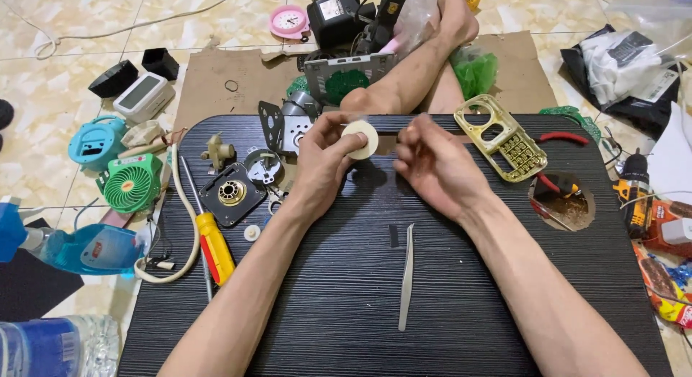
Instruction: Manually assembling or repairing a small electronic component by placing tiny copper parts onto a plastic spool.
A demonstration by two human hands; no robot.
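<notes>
I worked over a black table [447, 305] set on a tiled floor [65, 38] strewn with clutter. My left hand [321, 161] pinched a cream disc [360, 139] at twelve o'clock; my right hand [432, 164] was curled narrow beside it, holding what I couldn't tell. Tweezers [407, 276] lay at six, a yellow screwdriver [214, 247] at nine, a gold frame [501, 138] at two.

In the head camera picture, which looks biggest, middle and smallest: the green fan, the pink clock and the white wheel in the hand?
1. Green fan, biggest.
2. Pink clock, middle, but it lies farther from the camera, so it may really be nearer the fan's size.
3. White wheel, smallest, pinched in the left hand.
</notes>
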